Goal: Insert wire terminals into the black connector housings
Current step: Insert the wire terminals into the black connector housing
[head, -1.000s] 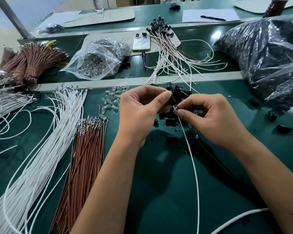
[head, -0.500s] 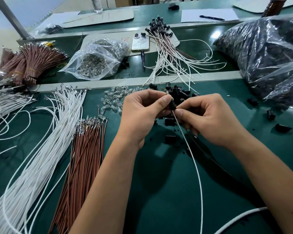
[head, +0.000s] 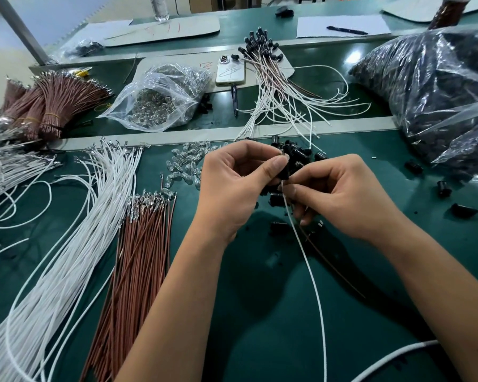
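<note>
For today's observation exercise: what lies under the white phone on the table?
The phone lies on a pale card sheet. A dark pen sticks out from under its near edge. Anything else beneath is covered.

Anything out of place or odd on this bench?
Mostly orderly. A few black housings lie scattered on the mat right of the hands, apart from the main pile. A phone sits among the parts. Nothing looks damaged.
</note>
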